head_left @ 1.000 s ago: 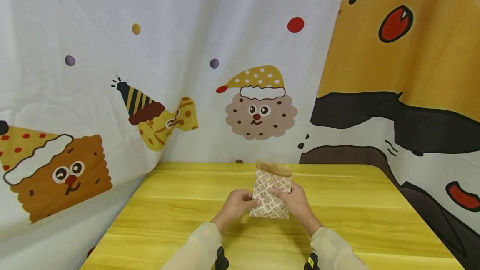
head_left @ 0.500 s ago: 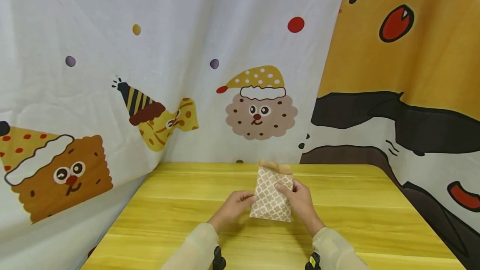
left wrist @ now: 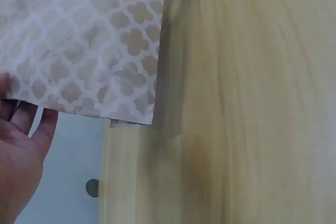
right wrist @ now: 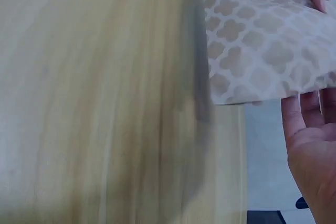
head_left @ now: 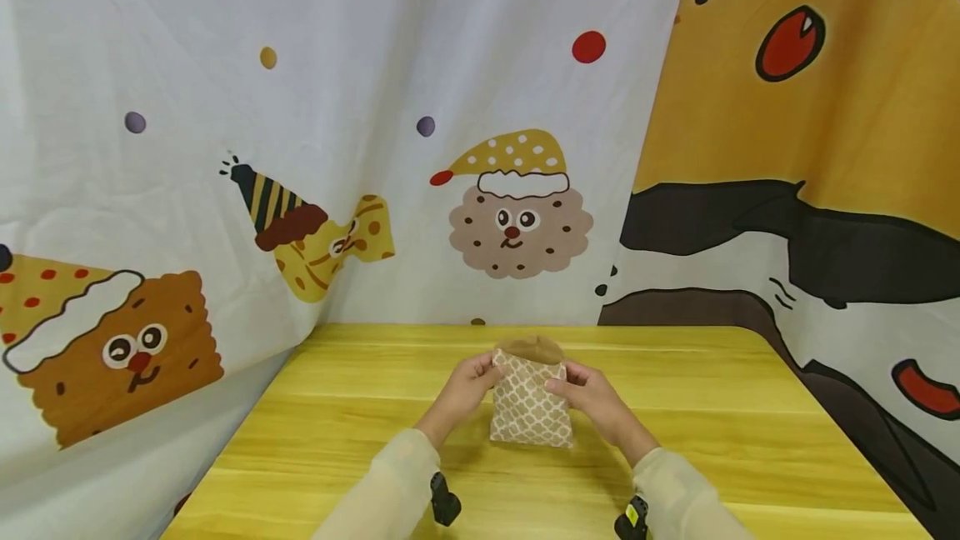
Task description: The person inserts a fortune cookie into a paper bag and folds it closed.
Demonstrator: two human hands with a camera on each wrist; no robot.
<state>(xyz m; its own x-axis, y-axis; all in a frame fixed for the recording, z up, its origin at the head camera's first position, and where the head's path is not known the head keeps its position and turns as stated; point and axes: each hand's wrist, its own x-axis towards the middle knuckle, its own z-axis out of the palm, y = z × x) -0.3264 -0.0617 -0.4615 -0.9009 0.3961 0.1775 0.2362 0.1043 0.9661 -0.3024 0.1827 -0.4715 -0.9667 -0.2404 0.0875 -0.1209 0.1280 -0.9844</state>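
Head | paper bag (head_left: 530, 403) | tan, white lattice | brown top

In the grip, the bag (head_left: 530, 407) is seen as thin, matt, lightly creased paper; its flap (head_left: 532, 347), just above, is shown as plain matt paper. Beneath the grip, the table (head_left: 345, 415) is surfaced in smooth wood grain, faintly glossy. Behind the grip, the curtain (head_left: 337, 48) is made of matt, gently rumpled cloth. Nearer than the grip, matt cloth is seen in the sleeves (head_left: 397, 477) and black plastic in the cameras (head_left: 445, 503).
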